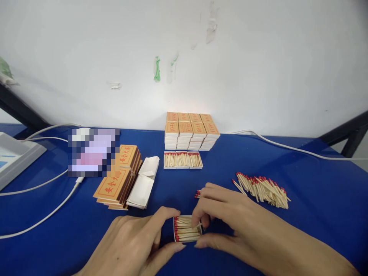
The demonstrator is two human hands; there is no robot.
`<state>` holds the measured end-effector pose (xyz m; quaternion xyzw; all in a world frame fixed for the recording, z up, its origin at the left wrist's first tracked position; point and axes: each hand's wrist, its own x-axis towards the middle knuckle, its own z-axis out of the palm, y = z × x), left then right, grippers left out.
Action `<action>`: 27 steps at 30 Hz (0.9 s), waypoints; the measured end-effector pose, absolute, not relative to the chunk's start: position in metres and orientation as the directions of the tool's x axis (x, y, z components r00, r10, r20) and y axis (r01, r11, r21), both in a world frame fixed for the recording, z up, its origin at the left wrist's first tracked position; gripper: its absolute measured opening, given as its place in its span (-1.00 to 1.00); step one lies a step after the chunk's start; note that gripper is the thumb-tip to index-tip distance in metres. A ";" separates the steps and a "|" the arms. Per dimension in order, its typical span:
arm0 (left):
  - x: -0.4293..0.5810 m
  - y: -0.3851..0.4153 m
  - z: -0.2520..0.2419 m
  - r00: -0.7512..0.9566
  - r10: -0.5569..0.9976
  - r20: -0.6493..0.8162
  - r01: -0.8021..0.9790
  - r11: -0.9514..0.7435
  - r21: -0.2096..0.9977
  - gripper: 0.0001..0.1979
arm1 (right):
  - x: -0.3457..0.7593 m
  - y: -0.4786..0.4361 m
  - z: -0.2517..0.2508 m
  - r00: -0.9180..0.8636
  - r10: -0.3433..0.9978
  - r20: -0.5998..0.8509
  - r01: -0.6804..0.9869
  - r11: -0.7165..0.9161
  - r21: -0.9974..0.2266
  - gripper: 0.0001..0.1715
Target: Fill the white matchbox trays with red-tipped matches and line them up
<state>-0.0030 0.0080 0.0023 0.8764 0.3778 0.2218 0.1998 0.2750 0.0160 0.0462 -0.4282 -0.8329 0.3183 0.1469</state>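
Note:
A small white matchbox tray (186, 230) filled with red-tipped matches lies on the blue table near the front edge. My left hand (138, 245) pinches the tray's left end between thumb and forefinger. My right hand (227, 218) curls over the tray's right end, with its fingertips pressing on the matches and its thumb along the near side. A few loose matches (197, 194) poke out behind my right hand. A pile of loose matches (263, 189) lies to the right.
Three filled trays (183, 160) sit in a row before a block of stacked matchboxes (191, 131) by the wall. Orange box sleeves (117, 184) and empty white trays (143, 184) lie at the left. White cables (43, 218) and a grey device (14, 157) lie far left.

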 end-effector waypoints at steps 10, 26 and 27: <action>-0.005 0.008 0.001 0.620 0.746 0.243 0.565 -0.640 0.521 -0.79 | 0.282 0.023 0.036 -0.552 0.809 -0.202 0.589 0.206 -0.781 -0.89; -0.005 0.008 -0.001 0.615 0.754 0.233 0.567 -0.627 0.534 -0.77 | 0.277 0.020 0.029 -0.431 0.881 -0.194 0.662 0.162 -0.732 -0.77; -0.005 0.008 -0.001 0.614 0.754 0.234 0.567 -0.627 0.534 -0.77 | 0.278 0.020 0.028 -0.441 0.878 -0.189 0.656 0.171 -0.735 -0.79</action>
